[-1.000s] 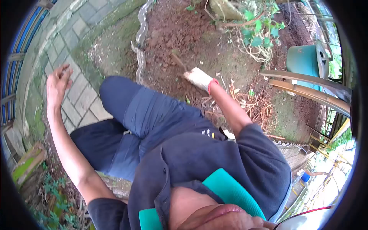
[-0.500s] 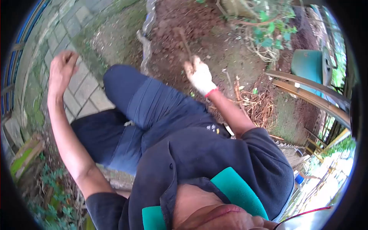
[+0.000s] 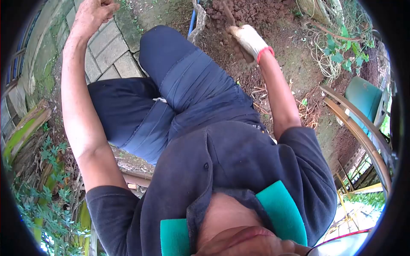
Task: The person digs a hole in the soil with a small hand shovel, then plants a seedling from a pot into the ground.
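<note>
My right hand [image 3: 247, 40] wears a white glove with a red cuff, its palm and fingers soiled brown. Its fingers are wrapped round the thin brown shaft of a hand tool [image 3: 229, 15], which points up at the loose reddish soil [image 3: 256, 13]; the tool's far end runs to the top edge of the view. Bare and loosely curled, my left hand [image 3: 95, 16] hangs over the paving beyond my bent leg, with nothing visible in its fingers. The upper edge of the picture cuts off part of this hand.
Grey paving bricks [image 3: 113, 51] lie left of my knees. A wavy-edged border [image 3: 197, 23] separates mossy ground from the soil. At right are pale tangled vines [image 3: 320, 55], curved wooden strips [image 3: 356, 128] and a green container [image 3: 363, 100]. Leafy plants [image 3: 47, 205] grow at lower left.
My view has shifted, and both hands now appear higher and further right. The gloved hand still grips the tool, its back turned more toward me. The left hand stays curled.
</note>
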Demonstrator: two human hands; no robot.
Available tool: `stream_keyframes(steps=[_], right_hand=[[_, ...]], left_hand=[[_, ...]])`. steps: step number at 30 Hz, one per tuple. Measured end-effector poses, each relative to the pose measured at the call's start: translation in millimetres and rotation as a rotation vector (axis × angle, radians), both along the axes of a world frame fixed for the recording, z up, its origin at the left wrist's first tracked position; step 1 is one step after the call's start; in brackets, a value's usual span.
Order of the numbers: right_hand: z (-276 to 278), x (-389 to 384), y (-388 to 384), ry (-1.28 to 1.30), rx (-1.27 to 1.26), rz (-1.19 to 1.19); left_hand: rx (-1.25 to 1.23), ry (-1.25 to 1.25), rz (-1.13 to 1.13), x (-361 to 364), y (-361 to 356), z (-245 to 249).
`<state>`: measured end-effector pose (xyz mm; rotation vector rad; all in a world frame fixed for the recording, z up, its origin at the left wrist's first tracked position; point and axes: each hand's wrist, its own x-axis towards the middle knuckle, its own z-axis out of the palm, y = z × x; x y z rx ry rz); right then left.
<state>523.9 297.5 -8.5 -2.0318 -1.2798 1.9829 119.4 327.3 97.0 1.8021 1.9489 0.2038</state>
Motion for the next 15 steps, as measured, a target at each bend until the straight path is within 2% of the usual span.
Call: stream_keyframes(steps=[1,4,5,6,7,8,10,11,12,13,15], right_hand=[[7,-2,-2,0.000,0.062,-0.047],[-29,-13,-13,-0.360,0.874,0.045],[-31,-24,-16,-0.378,0.857,-0.036],[-59,-15,-11,-0.361,0.706,0.102],[-55,-18,-7,-0.345,0.552,0.230],[-46,-12,-3,-0.148,-0.036,0.042],[-9,2,-11,-0.197,0.067,0.071],[2,8,-17,-0.224,0.105,0.094],[-20,18,-30,-0.387,0.504,0.182],[-29,23,-37,-0.494,0.654,0.181],[-67,41,-48,-0.522,0.560,0.135]], left_hand=[[-0.006,-0.017,0.007,0,-2,1],[-0.005,-0.047,0.030,-1,-4,2],[-0.004,-0.043,0.027,-2,-1,1],[-0.007,-0.040,0.023,-2,-1,-1],[-0.040,-0.016,0.008,0,-4,0],[-0.060,0.007,-0.009,1,-2,2],[-0.070,0.055,-0.038,-2,2,-1],[-0.061,-0.002,-0.017,-3,0,-2],[-0.044,-0.055,0.010,-3,-1,-1],[-0.032,-0.104,0.036,-5,-2,0],[-0.055,-0.079,0.020,-7,0,-5]])
